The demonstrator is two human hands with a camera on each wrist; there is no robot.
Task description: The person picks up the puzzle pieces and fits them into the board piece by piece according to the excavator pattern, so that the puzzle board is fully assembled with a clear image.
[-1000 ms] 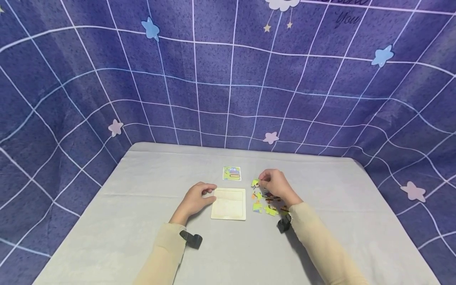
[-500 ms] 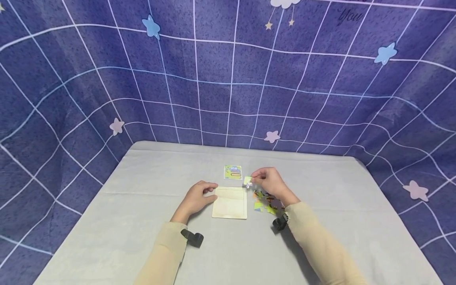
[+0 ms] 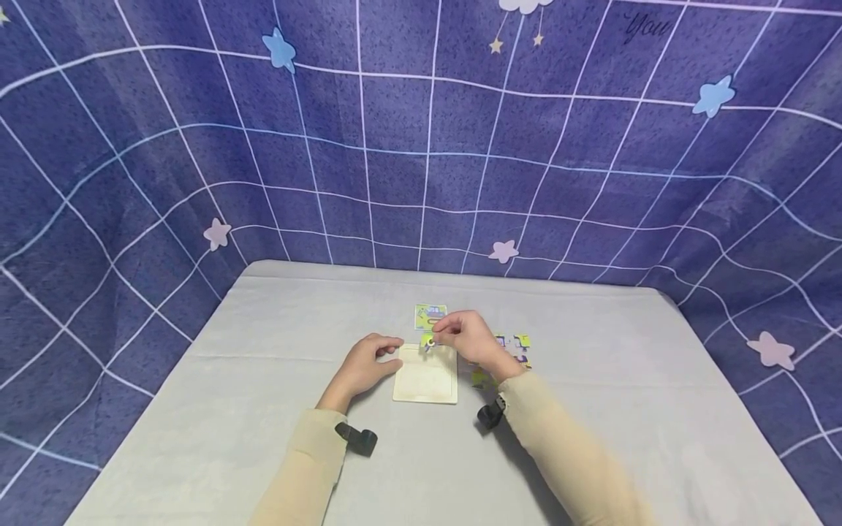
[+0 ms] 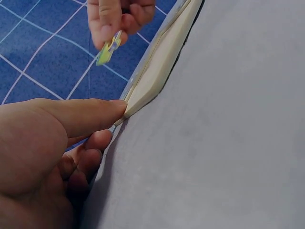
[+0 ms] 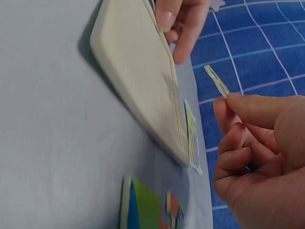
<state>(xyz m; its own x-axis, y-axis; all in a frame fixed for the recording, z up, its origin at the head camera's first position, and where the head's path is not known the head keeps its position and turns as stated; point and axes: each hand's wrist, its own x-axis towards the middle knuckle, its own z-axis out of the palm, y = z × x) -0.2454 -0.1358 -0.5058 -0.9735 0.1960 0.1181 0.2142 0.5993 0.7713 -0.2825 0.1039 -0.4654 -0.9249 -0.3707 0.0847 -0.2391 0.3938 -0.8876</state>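
Note:
My right hand (image 3: pixel 468 340) pinches a green jigsaw piece (image 3: pixel 427 341) between thumb and forefinger. It holds the piece over the far part of a pale wooden puzzle tray (image 3: pixel 425 381). Seen edge-on in the right wrist view, the puzzle piece (image 5: pixel 217 81) stands tilted off the fingertips. Bare wood shows across the tray floor. My left hand (image 3: pixel 360 367) stays at the tray's left side, thumb touching its edge and forefinger near the far corner. The left wrist view has the thumb (image 4: pixel 102 114) lying straight against the tray's rim (image 4: pixel 152 81), other fingers loosely bent.
A printed picture card (image 3: pixel 422 315) lies just beyond the tray, partly covered by the right hand. Several loose jigsaw pieces (image 3: pixel 522 341) are spread to the tray's right, some hidden under the right forearm. A grid-patterned blue curtain (image 3: pixel 421 146) rises behind the grey-covered table (image 3: pixel 263 329).
My right hand has lifted the green jigsaw piece from the loose pieces and carried it left over the tray. The left hand keeps its place at the tray's edge.

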